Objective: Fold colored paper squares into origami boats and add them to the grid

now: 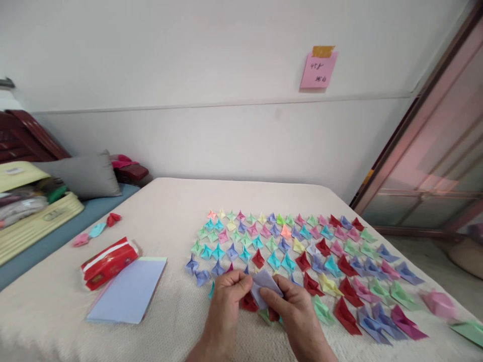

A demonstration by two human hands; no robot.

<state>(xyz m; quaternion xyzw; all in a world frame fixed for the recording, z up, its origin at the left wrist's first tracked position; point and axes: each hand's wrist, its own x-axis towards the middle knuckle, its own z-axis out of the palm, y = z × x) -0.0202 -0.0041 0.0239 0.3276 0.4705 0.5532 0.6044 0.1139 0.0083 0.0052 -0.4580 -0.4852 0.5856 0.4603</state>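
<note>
A folded piece of pale lavender paper (265, 286) is held between my two hands, above the near part of the rows of folded paper boats (274, 260). My left hand (230, 301) pinches the paper's left side between thumb and fingers. On its right side, my right hand (294, 306) grips it, with the thumb pressed on the front. The boats stand in several rows and colours, among them a red boat (347, 315) and a green boat (323, 309) to the right of my right hand. My hands hide some of the boats beneath.
Left on the cream cover (181, 196) lie a stack of coloured paper (130, 291) and a red packet (109, 262). Small paper pieces (97, 230) lie behind them. A yellow box (41, 213) and grey pillow (86, 176) stand far left. A pink note (319, 71) hangs on the wall.
</note>
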